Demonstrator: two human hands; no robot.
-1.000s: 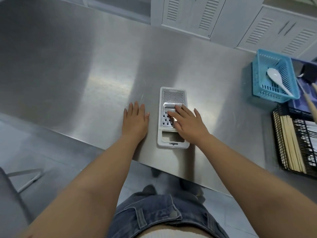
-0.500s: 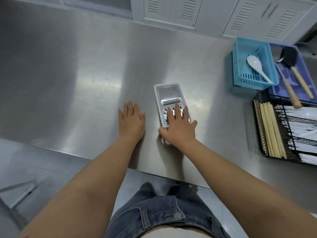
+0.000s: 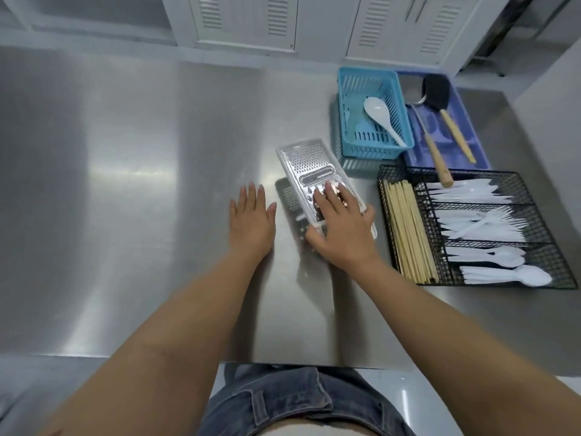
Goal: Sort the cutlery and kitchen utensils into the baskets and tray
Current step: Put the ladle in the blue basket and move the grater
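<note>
A flat white-framed metal grater [image 3: 309, 163] is tilted up off the steel table, its far end pointing toward the blue basket [image 3: 347, 121]. My right hand [image 3: 341, 226] grips the grater's near handle end, thumb under the left edge and fingers over the top. Just left of it, my left hand [image 3: 251, 223] rests flat on the table, fingers spread, holding nothing. The blue basket holds a white rice spoon [image 3: 382, 118]. Behind it a purple tray [image 3: 478, 152] carries wooden-handled utensils [image 3: 452, 130].
A black wire basket [image 3: 553, 253] at the right holds chopsticks [image 3: 408, 228] in its left compartment and white plastic cutlery [image 3: 478, 221] in the others. White louvred cabinets [image 3: 251, 20] stand beyond the table. The table's near edge runs just in front of my lap.
My right hand went from pressing on the flat-lying grater to gripping its handle end and lifting it, swinging it rightward. My left hand stayed flat. The view shifted toward the baskets.
</note>
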